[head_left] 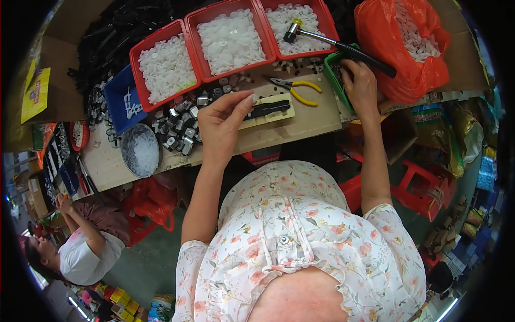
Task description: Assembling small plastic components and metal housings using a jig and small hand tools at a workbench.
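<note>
Near the front edge of the brown table (pixel 317 119), the left hand (pixel 221 121) pinches a small white piece (pixel 254 99) beside a long black part (pixel 271 109) in a cream rectangular block (pixel 264 122), while the right hand (pixel 360 86) reaches into a green plastic tray (pixel 331 76) toward the right end.

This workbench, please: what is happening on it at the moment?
The person's left hand pinches a small white piece at the left end of a black part, which lies in a cream holder. The right hand has its fingers in a green tray; whether they grip anything is hidden. Yellow-handled pliers lie just beyond the holder, and a hammer rests across the right one of three red trays filled with white pieces.
</note>
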The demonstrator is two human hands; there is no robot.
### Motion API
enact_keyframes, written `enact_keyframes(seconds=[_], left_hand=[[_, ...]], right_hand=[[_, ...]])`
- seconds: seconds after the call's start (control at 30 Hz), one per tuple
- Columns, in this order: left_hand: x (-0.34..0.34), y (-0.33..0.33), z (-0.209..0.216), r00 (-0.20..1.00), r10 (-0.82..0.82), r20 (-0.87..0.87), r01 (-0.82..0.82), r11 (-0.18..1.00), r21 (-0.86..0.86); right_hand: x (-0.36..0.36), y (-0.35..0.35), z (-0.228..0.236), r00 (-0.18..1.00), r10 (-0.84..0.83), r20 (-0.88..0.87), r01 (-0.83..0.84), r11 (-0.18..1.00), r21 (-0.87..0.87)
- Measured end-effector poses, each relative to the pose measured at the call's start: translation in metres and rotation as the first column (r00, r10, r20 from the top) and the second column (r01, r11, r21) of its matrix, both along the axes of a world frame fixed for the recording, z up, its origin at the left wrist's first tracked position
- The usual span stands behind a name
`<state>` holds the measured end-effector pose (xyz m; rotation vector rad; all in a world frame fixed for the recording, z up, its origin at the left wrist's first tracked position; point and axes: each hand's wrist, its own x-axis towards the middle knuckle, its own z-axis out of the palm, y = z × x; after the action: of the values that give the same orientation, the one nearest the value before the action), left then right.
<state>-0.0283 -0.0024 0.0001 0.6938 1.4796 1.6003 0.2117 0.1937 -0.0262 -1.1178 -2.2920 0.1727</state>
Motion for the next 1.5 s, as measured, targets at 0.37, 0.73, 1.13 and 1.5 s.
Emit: enact_keyframes(seconds=[0.37, 0.73, 1.13, 1.5], left_hand=[[0.012, -0.005, -0.006, 0.998, 0.003, 0.063, -0.004, 1.000, 0.017], [0.032, -0.004, -0.005, 0.999, -0.030, 0.028, 0.028, 0.997, 0.070], [0.029, -0.010, 0.001, 0.979, 0.011, -0.205, 0.012, 0.994, 0.110], [0.021, -0.017, -0.005, 0.984, -0.113, 0.139, 0.109, 0.993, 0.034]], right_hand=[[-0.005, -0.035, 0.029, 0.969, -0.037, -0.244, 0.005, 0.991, -0.133], [-0.067, -0.106, 0.032, 0.831, 0.384, -0.403, -0.424, 0.905, -0.013], [-0.074, -0.111, 0.033, 0.831, 0.333, -0.445, -0.427, 0.895, -0.128], [-0.074, -0.095, 0.035, 0.783, 0.233, -0.576, -0.585, 0.590, -0.556]])
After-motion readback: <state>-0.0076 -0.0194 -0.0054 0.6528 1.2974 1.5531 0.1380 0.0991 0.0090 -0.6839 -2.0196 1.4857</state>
